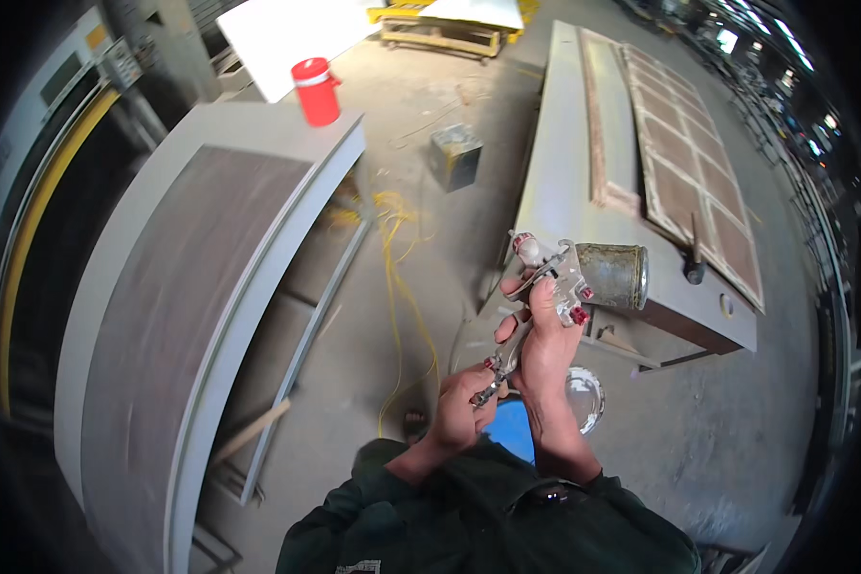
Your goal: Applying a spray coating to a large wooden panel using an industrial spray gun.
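A silver spray gun (566, 271) with dark red knobs is in front of me, tilted. My right hand (545, 349) is closed around its body, thumb on top. At the lower end of its handle, my left hand (464, 407) is closed on a metal air fitting (491, 385) with a red ring. Part of that fitting is hidden by the fingers. A stained metal can (610, 275) shows right beside the gun's head; whether it is joined to the gun I cannot tell.
A long grey-topped table (210, 230) stands left, with a red drink cooler (316, 93) at its far end. Right is another bench (555, 143) with a framed panel (689, 143). A yellow hose (397, 287), a square metal tin (455, 156) and a blue container (514, 429) are on the floor.
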The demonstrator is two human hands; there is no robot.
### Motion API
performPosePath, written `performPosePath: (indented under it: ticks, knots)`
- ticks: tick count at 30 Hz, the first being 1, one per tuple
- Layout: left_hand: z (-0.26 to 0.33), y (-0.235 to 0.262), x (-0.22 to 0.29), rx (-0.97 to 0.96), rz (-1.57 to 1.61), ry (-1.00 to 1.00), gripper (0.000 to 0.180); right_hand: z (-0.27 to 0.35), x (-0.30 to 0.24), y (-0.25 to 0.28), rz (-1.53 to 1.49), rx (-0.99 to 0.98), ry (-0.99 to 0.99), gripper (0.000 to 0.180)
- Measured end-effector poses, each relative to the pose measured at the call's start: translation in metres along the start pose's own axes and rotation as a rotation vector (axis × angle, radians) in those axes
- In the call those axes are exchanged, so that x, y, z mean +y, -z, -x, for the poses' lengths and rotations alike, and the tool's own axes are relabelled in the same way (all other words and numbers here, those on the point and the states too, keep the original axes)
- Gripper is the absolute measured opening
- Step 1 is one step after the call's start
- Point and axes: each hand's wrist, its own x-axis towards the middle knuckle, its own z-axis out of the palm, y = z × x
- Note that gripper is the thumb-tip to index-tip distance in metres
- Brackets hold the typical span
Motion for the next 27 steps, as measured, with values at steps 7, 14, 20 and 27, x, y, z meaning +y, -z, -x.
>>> performPosePath:
  ticks: [7, 14, 20, 27]
  knots:
    - [-0.132, 0.049, 0.083, -0.194, 0.172, 0.062, 0.045, -0.134, 0.013, -0.055, 0.015, 0.388, 0.355, 0.041]
    - [-0.327, 0.163, 0.098, -0.266, -0.438, 0.239, 0.051, -0.185, 0.014, -0.112, 0.238, 0.709, 0.185, 0.030]
    - [-0.425, 0.196, 0.118, -1.243, -1.385, 0.167, 0.057, -0.252, 0.052, -0.151, 0.387, 0.793, 0.152, 0.039]
    - [-0.542, 0.237, 0.153, -1.577, -1.170, 0.473, 0.049, -0.380, 0.114, -0.174, 0.598, 0.723, -0.121, 0.048]
